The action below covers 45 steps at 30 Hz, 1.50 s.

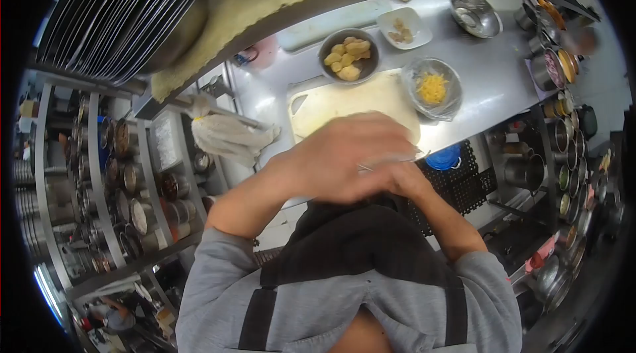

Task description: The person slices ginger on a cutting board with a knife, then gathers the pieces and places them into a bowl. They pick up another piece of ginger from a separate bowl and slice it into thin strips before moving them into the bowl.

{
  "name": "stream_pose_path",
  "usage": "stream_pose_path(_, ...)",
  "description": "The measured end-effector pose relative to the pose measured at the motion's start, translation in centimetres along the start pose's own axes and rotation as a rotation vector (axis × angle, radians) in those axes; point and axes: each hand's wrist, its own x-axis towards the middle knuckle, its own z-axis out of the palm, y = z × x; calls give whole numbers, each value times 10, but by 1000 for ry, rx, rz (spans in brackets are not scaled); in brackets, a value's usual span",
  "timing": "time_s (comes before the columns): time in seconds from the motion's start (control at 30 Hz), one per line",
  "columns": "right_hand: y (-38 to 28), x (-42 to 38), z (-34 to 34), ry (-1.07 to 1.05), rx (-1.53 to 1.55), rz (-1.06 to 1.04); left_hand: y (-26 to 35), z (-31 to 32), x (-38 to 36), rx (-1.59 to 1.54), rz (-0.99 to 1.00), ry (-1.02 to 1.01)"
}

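My left hand (pixel 351 151), blurred by motion, is held over my right hand (pixel 405 179) in front of my apron. A thin shiny metal strip (pixel 391 162) shows between them, its kind unclear from the blur. My right hand's fingers are bent around this spot and partly hidden behind the left. Just beyond both hands lies a pale cutting board (pixel 358 102). At its far edge stands a metal bowl (pixel 322 61) of peeled yellow potatoes (pixel 346 56). To the right, a plastic-lined bowl (pixel 453 98) contains yellow shreds (pixel 432 88).
Farther back on the steel counter (pixel 490 68) are a white square dish (pixel 417 29) with small scraps and a metal bowl (pixel 476 13). A shelf (pixel 228 28) overhangs the left side, stacked with plates (pixel 126 15). A whitish cloth (pixel 228 135) hangs at left; pots line the right.
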Motion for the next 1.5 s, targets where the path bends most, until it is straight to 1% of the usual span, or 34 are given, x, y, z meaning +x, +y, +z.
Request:
stream_pose_path(0.03, 4, 6, 8, -126, -86, 6, 28, -5, 18, -17, 200, 64)
stream_pose_path(0.07, 4, -3, 17, 93, 494, 170, 52, -16, 30, 18, 428, 83)
stream_pose_path(0.1, -6, 0, 8, 64, 508, 145, 62, -5, 37, -250, 493, 119)
stream_pose_path(0.13, -20, 1, -11, 50, 428, 149, 71, -2, 39, -311, 552, 132)
stream_pose_path(0.17, -27, 5, -19, 39, 344, 149, 82, -2, 36, -303, 561, 137)
stream_pose_path(0.23, -18, 7, -9, 145, 263, 94, 101, -8, 33, -211, 545, 135)
stream_pose_path(0.3, -11, 4, -8, 177, 274, 138, 116, -20, 34, -90, 497, 107)
stream_pose_path(0.37, -7, 1, -14, 153, 315, 325, 136, -37, 33, 105, 442, 0)
stream_pose_path(0.4, -4, -1, -14, 193, 358, 299, 144, -47, 32, 244, 414, -58)
stream_pose_path(0.43, -3, -3, -16, 229, 356, 323, 143, -55, 30, 401, 386, -151)
stream_pose_path(0.47, -4, -4, -19, 200, 327, 305, 127, -58, 24, 519, 307, -266)
stream_pose_path(0.5, -6, -5, -21, 170, 295, 283, 99, -58, 18, 557, 155, -373)
stream_pose_path(0.53, 0, -6, -20, 205, 222, 254, 36, -48, 19, 354, -250, -546)
stream_pose_path(0.57, 3, -6, -4, 202, 158, 214, -21, -32, 5, 448, -302, -436)
stream_pose_path(0.6, 7, -8, 5, 254, 209, 152, -75, -30, 1, 464, -482, -464)
stream_pose_path(0.63, 4, -11, 4, 268, 207, 167, -132, -28, -3, 531, -592, -430)
stream_pose_path(0.67, 0, -11, 3, 244, 199, 185, -182, -27, 0, 553, -591, -330)
stream_pose_path(0.7, -3, -11, 2, 221, 191, 199, -208, -28, 12, 595, -677, -262)
stream_pose_path(0.73, -5, -13, 0, 254, 211, 175, -227, -25, 24, 638, -762, -191)
stream_pose_path(0.77, -6, -14, 0, 261, 209, 176, -245, -18, 31, 641, -756, -191)
stream_pose_path(0.83, -7, -14, 1, 245, 205, 224, -277, -1, 42, 735, -589, 2)
stream_pose_path(0.9, -8, -15, 1, 260, 204, 231, -298, 12, 48, 909, -600, -145)
stream_pose_path(0.97, -10, -15, -1, 205, 210, 276, -309, 13, 52, 917, -588, -132)
stream_pose_path(1.03, -11, -14, -2, 238, 220, 270, -297, 2, 67, 708, -737, -189)
stream_pose_path(1.07, -11, -14, -3, 238, 227, 272, -290, -11, 69, 497, -771, -150)
stream_pose_path(1.1, -11, -15, -2, 234, 235, 274, -283, -21, 71, 492, -773, -159)
stream_pose_path(1.17, -9, -15, -1, 237, 239, 259, -272, -38, 74, 174, -780, -141)
stream_pose_path(1.2, -8, -15, -2, 244, 239, 237, -272, -48, 76, 325, -769, -207)
stream_pose_path(1.23, -7, -14, -3, 239, 239, 234, -281, -54, 68, 323, -774, -203)
stream_pose_path(1.3, -7, -13, -6, 191, 226, 265, -298, -60, 50, 560, -690, -431)
stream_pose_path(1.33, -7, -13, -6, 187, 222, 264, -279, -54, 51, 501, -751, -563)
stream_pose_path(1.37, -8, -13, -6, 198, 221, 262, -277, -38, 37, 498, -752, -557)
stream_pose_path(1.43, -8, -12, -7, 208, 215, 258, -287, -7, 10, 737, -472, -509)
stream_pose_path(1.5, -9, -12, -8, 201, 211, 270, -274, 6, 13, 789, -518, -507)
